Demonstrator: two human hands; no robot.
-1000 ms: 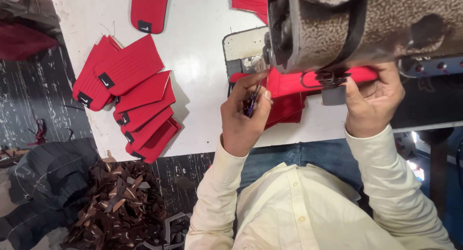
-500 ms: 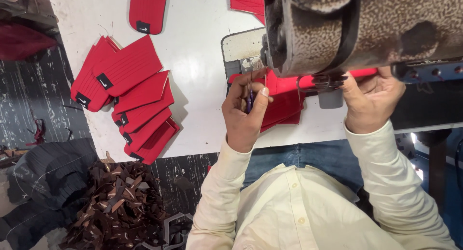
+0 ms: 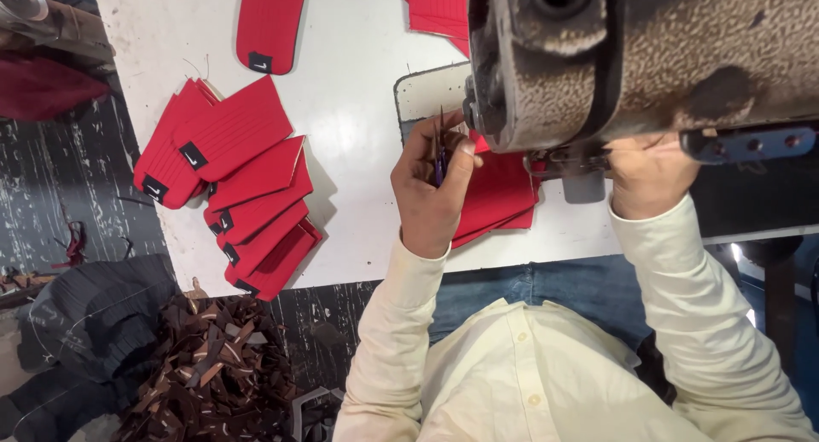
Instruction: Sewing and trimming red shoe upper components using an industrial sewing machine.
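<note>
My left hand pinches a small dark purple thread snip, its tip up against the left end of the sewing machine head. A red ribbed fabric piece lies under the machine, just right of that hand. My right hand reaches under the machine head from the right and grips the far end of that red piece. The machine hides its fingers.
A fanned stack of red pieces with black tags lies at the left of the white table. More red pieces lie at the top. A heap of brown scraps and dark cloth sit on the floor at lower left.
My left hand has lifted the snip up to the machine's left end. The red strip by my right hand has slid out of sight under the machine head.
</note>
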